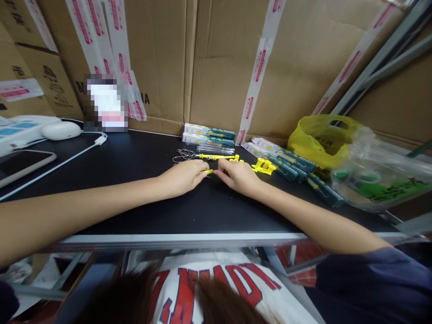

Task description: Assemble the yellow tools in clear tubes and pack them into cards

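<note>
My left hand (184, 177) is closed over the black tabletop, with a small yellow plastic piece (207, 171) sticking out between thumb and fingers. Facing it, my right hand (239, 176) has its fingers curled in a pinch close to the piece's tip; whatever is between them is hidden. Just behind the hands lie a thin yellow rod-like tool (216, 156), coiled thin wires (185, 155) and a clear plastic tube (214, 150). Several yellow plastic parts (264, 167) are heaped to the right of my right hand.
Printed slim boxes (209, 133) are stacked at the back, and more slim boxes (283, 158) lie to the right. A yellow bag (305, 135) and a clear bag (381, 180) stand at far right. Leftward are a phone (27, 164), a cable (64, 160) and a propped blurred screen (108, 103).
</note>
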### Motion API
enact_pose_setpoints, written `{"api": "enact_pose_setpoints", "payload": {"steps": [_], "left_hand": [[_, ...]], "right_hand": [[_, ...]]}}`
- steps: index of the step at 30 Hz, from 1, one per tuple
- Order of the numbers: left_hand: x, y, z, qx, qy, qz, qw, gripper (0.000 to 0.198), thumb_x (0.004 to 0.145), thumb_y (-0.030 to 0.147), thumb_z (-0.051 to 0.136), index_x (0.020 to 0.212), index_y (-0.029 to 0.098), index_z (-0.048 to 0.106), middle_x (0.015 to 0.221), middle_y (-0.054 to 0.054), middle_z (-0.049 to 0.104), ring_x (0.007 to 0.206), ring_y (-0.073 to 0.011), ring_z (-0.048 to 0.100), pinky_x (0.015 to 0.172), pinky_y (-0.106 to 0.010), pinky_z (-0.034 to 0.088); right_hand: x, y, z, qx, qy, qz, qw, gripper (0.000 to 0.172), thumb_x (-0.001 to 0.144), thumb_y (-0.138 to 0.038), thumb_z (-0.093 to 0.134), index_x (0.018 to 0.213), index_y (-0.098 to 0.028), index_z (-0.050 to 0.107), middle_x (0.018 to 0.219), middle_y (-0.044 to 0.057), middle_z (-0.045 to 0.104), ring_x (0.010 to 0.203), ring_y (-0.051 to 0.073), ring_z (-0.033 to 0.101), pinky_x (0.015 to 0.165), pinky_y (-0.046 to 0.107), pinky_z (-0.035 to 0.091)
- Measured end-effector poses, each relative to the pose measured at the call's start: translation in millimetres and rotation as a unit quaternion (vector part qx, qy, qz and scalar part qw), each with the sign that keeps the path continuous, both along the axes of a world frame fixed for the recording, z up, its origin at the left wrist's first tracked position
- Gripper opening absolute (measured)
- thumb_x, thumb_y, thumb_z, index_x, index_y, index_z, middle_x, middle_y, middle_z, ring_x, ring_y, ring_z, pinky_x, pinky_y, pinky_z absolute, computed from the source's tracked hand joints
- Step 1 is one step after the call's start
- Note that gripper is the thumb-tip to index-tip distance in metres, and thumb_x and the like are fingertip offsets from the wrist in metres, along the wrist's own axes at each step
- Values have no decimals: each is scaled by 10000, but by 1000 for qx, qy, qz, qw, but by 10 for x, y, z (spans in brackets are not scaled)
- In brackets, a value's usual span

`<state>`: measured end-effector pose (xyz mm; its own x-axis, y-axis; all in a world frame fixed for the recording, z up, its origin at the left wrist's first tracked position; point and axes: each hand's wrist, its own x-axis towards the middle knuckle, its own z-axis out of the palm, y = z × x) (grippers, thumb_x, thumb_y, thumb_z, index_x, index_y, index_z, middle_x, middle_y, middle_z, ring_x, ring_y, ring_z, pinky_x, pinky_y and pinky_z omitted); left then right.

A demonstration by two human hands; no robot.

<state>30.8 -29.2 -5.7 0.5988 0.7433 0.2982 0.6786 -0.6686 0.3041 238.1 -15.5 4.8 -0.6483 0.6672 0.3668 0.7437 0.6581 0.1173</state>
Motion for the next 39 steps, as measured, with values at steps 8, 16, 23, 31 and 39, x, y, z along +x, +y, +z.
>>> {"api": "enact_pose_setpoints", "payload": {"steps": [8,16,23,31,39], "left_hand": [[17,-62,154,-63,-6,5,998,228,906,300,396,883,172,583,893,-62,666,830,-200,612,735,-302,450],[19,-68,117,-44,-3,9,999,266,917,279,400,876,153,631,913,-81,686,838,-206,622,777,-313,453],[20,-46,31,-15,-16,15,1000,303,921,275,408,990,147,674,1013,-102,708,931,-228,635,850,-337,462],[48,-88,28,2,-13,29,999,295,923,239,403,975,137,675,1026,-116,702,962,-246,633,893,-366,463],[83,-172,112,10,-88,63,994,304,924,221,413,1202,160,517,1034,-88,682,946,-234,645,826,-347,474]], "right_hand": [[111,62,202,43,-88,109,989,294,979,-394,433,819,-175,546,746,33,600,691,139,530,585,248,265],[93,22,174,149,-202,120,960,345,1025,-307,304,847,-167,564,747,54,616,736,158,506,553,297,203],[68,-8,59,140,-181,82,970,261,1012,-270,354,906,-168,569,758,63,627,753,162,508,530,288,173],[-2,-45,22,108,-133,38,985,343,1014,-329,306,873,-164,572,736,62,644,670,154,529,532,293,161],[-72,-108,47,37,-5,-35,999,243,973,-329,372,894,-180,547,766,58,661,640,162,546,533,262,190]]}}
